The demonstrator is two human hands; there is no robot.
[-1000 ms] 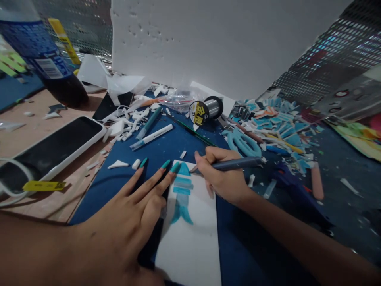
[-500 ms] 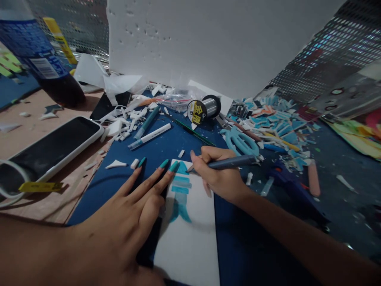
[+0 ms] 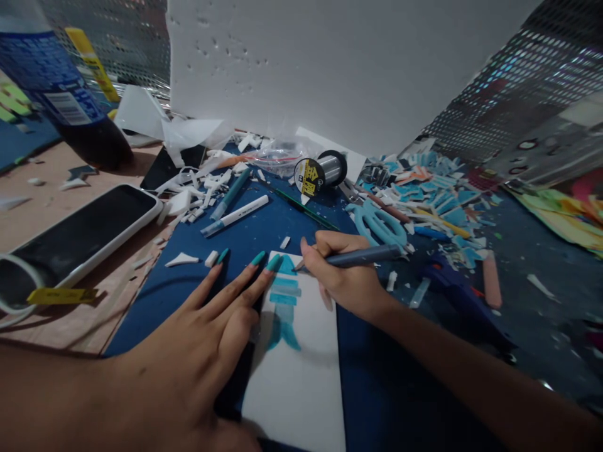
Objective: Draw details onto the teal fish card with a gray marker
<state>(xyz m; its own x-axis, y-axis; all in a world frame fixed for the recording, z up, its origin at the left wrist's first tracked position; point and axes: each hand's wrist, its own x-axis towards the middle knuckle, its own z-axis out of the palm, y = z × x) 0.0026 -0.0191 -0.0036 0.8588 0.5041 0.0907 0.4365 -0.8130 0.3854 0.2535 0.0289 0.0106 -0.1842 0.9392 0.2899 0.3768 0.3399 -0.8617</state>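
Note:
A white foam board strip (image 3: 296, 395) lies lengthwise in front of me, with a blue and teal fish-like shape (image 3: 284, 314) coloured on it. My left hand (image 3: 207, 333) is spread flat, its fingertips at the strip's upper left edge and on the blue mat. In my right hand (image 3: 346, 270) is a grey, pen-shaped craft knife (image 3: 365, 255), gripped like a pencil. Its pale pointed tip meets the board at the right of the shape's top part. The small fingers of that hand rest on the strip.
Beyond my hands lie markers (image 3: 242, 212), a wire spool (image 3: 320, 172) and light-blue scissors (image 3: 380, 225). Blue and white scraps (image 3: 438, 188) are heaped at the right, near a dark blue glue gun (image 3: 461, 301). A phone (image 3: 94, 232) and a cola bottle (image 3: 70, 94) stand left.
The knife's tip has shifted very slightly against the coloured shape. My left hand stays in place; the whole view has drifted a little.

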